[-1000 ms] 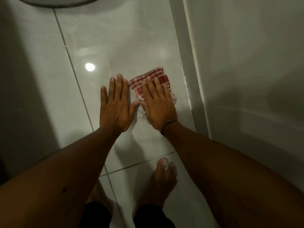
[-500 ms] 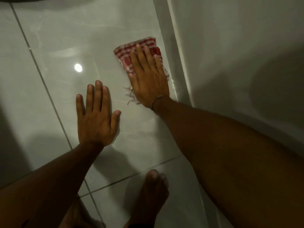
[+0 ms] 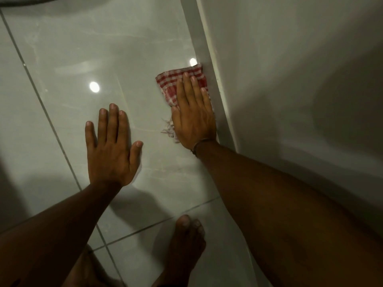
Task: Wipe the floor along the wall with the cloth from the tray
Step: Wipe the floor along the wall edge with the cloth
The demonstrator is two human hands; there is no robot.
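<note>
A red-and-white checked cloth lies flat on the glossy pale floor tile, its right edge against the skirting at the foot of the wall. My right hand presses flat on the cloth, fingers straight and together, covering its near half; frayed threads stick out by the thumb. My left hand rests flat on the bare tile to the left, fingers spread, holding nothing.
My bare foot stands on the tile below my right forearm. Grout lines cross the floor diagonally. A dark curved edge of some object shows at the top left. Ceiling lights reflect on the tile.
My right hand has slid the cloth forward and then right, from beside my left hand to the skirting. My left hand stayed flat on the tile.
</note>
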